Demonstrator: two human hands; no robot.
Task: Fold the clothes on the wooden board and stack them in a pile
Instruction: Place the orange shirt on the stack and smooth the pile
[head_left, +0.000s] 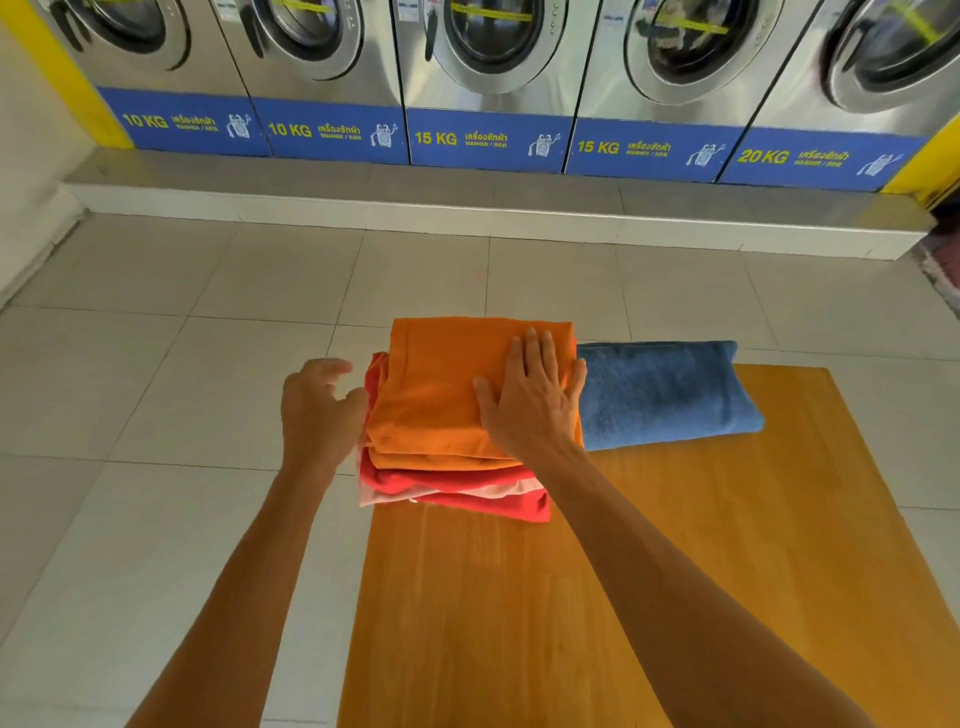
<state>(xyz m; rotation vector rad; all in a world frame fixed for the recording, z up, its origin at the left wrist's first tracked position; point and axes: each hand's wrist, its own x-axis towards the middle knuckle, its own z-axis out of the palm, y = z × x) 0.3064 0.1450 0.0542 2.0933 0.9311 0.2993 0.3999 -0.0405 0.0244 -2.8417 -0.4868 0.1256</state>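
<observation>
A folded orange garment (441, 384) tops a pile at the far left corner of the wooden board (649, 571). Beneath it lie folded red and pale pink clothes (467, 493). My right hand (530, 395) rests flat on the orange garment's right side, fingers spread. My left hand (322, 410) is at the pile's left edge, fingers curled loosely against the side of the stack; whether it grips cloth is not clear. A folded blue towel (665, 395) lies on the board just right of the pile, touching it.
The board lies on a pale tiled floor (156, 364). A row of front-loading washing machines (488, 78) with blue labels stands on a raised step (467, 208) beyond. The near half of the board shows bare wood.
</observation>
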